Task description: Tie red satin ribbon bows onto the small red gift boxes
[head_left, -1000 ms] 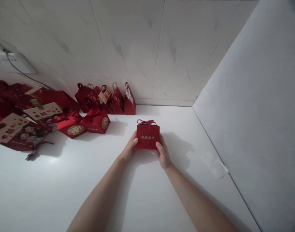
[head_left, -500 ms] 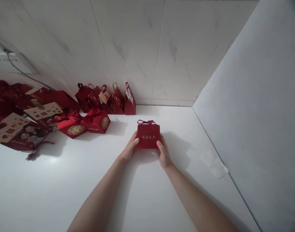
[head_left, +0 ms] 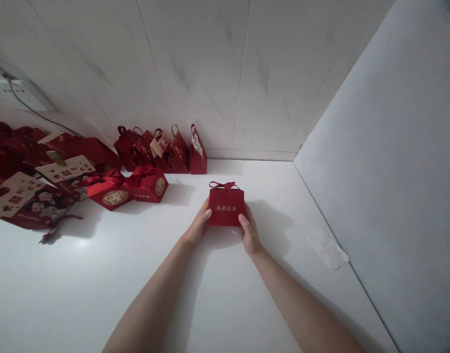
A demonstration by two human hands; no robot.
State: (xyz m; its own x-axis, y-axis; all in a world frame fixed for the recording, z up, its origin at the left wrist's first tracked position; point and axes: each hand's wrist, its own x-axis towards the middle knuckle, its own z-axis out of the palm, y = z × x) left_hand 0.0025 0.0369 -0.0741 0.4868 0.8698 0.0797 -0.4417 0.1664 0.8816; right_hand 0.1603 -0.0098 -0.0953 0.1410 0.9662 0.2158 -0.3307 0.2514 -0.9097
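Holding: both hands were clamped on the red box [head_left: 226,198], the left hand [head_left: 198,227] at its left side and the right hand [head_left: 250,235] at its right.
Gold writing: 安居乐业 ran in one row, left to right, across the box's front.
Thumbs: each pressed a lower side edge of that front; the other fingers were largely hidden along the sides.
Box's place: it sat between the two hands, over the middle of the white table [head_left: 221,284]; whether its base touched the table could not be told.
Facing: the lettered front faced the wearer, upright, with the ribbon bow [head_left: 227,185] on top.
Long axis: none stood out, the front looking roughly square.
Bow-tied boxes [head_left: 146,189]: two lay to the left, touching, with round gold emblems; their small characters were unreadable.
Peaked boxes [head_left: 180,154]: five stood in a row by the tiled wall [head_left: 195,73].
Photo-printed box [head_left: 44,203]: it lay at far left, its print too small to read.
White slip [head_left: 328,249]: it lay well apart, right of the right hand.
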